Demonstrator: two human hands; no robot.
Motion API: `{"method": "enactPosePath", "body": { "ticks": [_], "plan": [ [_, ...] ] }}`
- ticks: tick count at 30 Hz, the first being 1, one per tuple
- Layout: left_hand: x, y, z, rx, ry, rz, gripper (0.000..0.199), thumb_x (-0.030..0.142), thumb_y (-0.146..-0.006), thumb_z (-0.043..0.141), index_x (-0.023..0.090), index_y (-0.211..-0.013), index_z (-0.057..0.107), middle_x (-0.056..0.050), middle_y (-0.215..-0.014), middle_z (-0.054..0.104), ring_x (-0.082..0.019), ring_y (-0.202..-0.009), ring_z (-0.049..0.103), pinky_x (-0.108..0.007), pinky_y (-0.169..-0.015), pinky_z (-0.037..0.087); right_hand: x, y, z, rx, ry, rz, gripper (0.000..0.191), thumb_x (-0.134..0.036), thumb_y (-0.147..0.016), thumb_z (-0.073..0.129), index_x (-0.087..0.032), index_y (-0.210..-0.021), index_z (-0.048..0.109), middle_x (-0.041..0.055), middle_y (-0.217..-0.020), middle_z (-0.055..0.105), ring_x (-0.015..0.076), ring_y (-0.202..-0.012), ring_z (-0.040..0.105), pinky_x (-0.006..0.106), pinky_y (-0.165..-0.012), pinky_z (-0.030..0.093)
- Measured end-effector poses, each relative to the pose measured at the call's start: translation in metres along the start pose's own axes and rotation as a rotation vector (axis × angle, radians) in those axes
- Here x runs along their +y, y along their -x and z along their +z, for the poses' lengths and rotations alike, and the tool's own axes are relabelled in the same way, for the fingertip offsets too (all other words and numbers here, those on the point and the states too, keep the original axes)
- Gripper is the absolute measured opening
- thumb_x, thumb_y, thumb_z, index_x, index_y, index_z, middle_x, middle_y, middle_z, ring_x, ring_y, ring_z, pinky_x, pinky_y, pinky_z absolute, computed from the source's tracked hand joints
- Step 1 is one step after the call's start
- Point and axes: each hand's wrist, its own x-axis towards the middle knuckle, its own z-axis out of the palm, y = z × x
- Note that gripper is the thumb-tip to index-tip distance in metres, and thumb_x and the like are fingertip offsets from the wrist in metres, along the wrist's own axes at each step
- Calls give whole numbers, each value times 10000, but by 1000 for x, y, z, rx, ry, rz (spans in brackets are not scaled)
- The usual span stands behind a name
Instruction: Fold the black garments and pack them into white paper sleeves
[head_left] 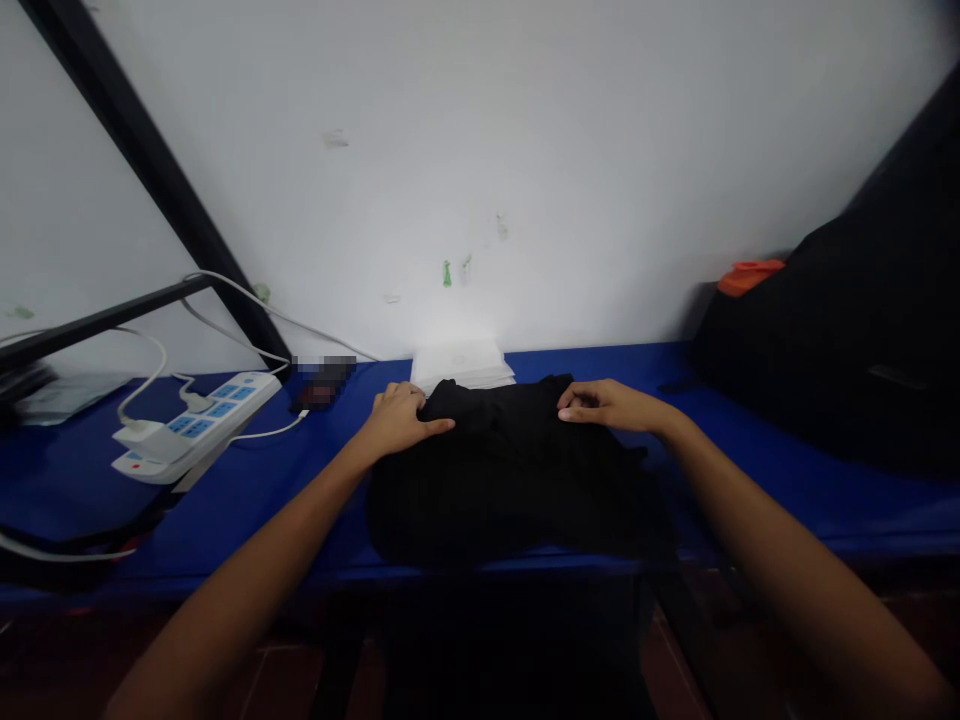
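A black fabric garment (510, 480) lies bunched on the blue-covered worktop (247, 510), directly before the person. The left hand (397, 420) and right hand (611, 405) rest at its far edge, their fingers (431, 425) loosely curled and touching the cloth; whether they grip it cannot be determined. Beyond lies a white stack of folded sheets (461, 362). Left stands a white power strip with blue switches (196, 425). Right sits a large black bag (817, 340), contents hidden, an orange item (750, 277) at its top.

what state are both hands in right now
Left hand: fingers curled on the black cloth, grip unclear.
Right hand: fingers curled on its top edge, grip unclear.
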Motion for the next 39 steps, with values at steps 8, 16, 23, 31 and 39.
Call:
{"method": "enactPosePath", "body": {
  "ticks": [8,16,23,31,39],
  "plan": [
    [5,2,-14,537,164,-44,300,400,-785,678,214,-960,520,-67,-1046,540,-263,-1017,535,-414,-926,438,-3,0,-1,-14,-13,-9,514,-682,-825,582,-211,-1013,669,29,-828,641,194,-757,570,321,-671,416],
    [39,14,7,-96,84,630,462,447,-816,710,248,-1213,581,-84,-1236,568,-276,-1146,524,-432,-1026,401,-4,0,0,-6,30,-14,522,-679,-829,575,-202,-1019,667,41,-845,664,196,-764,595,316,-672,434],
    [34,10,6,14,-13,683,278,312,-844,676,203,-1092,618,-77,-1112,626,-245,-1029,583,-400,-921,468,-12,-2,10,188,135,-180,502,-606,-887,546,-177,-1136,626,87,-934,680,234,-835,632,371,-751,491],
    [58,17,15,208,366,762,243,328,-930,613,210,-1142,635,-88,-1118,637,-206,-1046,617,-365,-931,514,-64,-2,46,334,465,-658,705,-394,-819,689,-166,-1417,394,181,-1377,521,338,-1290,454,547,-1081,322],
    [-12,-51,-5,87,127,451,283,419,-920,579,191,-1077,631,-89,-1075,644,-215,-958,624,-362,-849,501,-54,-6,50,233,370,-683,488,-83,-661,614,-174,-1131,518,161,-1205,613,290,-1123,569,463,-934,470]
  ]
}}
